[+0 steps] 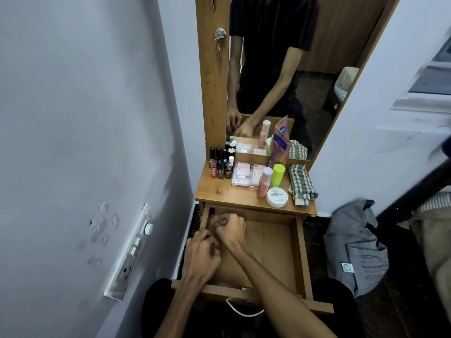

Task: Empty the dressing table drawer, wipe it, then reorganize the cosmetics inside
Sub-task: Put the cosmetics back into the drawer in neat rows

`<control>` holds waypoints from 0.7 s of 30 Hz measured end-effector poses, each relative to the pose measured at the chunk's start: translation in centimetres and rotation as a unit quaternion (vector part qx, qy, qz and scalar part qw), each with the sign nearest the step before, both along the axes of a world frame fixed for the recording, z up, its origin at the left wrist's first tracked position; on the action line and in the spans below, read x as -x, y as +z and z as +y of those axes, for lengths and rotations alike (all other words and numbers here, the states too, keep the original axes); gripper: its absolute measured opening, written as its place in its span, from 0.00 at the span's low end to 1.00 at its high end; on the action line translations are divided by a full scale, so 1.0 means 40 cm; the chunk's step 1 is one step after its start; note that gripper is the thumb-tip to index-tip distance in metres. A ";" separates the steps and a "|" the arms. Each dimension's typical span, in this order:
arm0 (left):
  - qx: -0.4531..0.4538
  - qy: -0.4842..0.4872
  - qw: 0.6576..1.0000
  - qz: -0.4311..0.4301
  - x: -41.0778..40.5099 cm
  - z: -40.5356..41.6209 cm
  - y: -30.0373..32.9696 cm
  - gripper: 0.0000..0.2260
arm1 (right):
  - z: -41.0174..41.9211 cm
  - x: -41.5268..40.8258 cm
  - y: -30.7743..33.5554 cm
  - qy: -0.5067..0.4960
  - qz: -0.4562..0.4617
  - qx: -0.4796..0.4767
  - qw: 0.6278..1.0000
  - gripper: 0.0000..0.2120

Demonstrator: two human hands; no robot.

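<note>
The wooden drawer (299, 252) of the dressing table is pulled out, and its bare floor shows on the right. Both my hands are inside it at the back left corner. My left hand (202, 257) has its fingers curled near the left wall. My right hand (230, 230) is curled just behind it, knuckles up. Whatever lies under the fingers is hidden. A small dark item (211, 212) sits in the back left corner. On the tabletop (214, 193) stand nail polish bottles (220, 168), a clear palette case (246, 178), a pink bottle (264, 182), a green bottle (277, 175), a white jar (277, 197) and a checked cloth (302, 185).
A mirror (280, 69) rises behind the tabletop, with a pink pouch (280, 145) leaning on it. A wall with a switch panel (133, 250) is close on the left. A grey bag (358, 247) lies on the floor to the right. The drawer's metal handle (241, 311) is near my knees.
</note>
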State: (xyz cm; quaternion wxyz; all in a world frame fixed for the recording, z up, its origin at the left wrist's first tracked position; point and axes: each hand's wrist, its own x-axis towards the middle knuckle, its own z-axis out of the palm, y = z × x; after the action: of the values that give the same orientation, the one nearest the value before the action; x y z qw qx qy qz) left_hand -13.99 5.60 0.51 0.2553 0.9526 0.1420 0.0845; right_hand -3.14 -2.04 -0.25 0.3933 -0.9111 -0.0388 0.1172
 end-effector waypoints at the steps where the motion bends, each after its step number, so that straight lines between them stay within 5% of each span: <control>1: -0.003 0.000 1.000 0.005 0.000 0.000 0.002 0.06 | -0.005 0.009 0.013 0.010 -0.012 -0.010 1.000 0.08; 10: 0.026 -0.001 0.999 0.020 0.014 -0.010 0.030 0.09 | 0.046 -0.070 0.225 -0.057 -0.194 -0.141 0.969 0.06; 15: 0.039 0.013 0.999 0.009 0.014 -0.013 0.030 0.09 | 0.083 -0.167 0.262 -0.018 -0.231 -0.004 0.973 0.18; 21: 0.037 0.012 0.999 0.004 0.011 -0.012 0.027 0.08 | 0.083 -0.191 0.249 0.021 -0.236 0.077 0.969 0.20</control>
State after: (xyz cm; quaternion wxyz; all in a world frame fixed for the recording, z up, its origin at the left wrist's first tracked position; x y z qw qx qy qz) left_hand -14.43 5.13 1.59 0.2888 0.9411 0.1575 0.0786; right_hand 4.52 1.30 9.73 0.2990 -0.9396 -0.1404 -0.0898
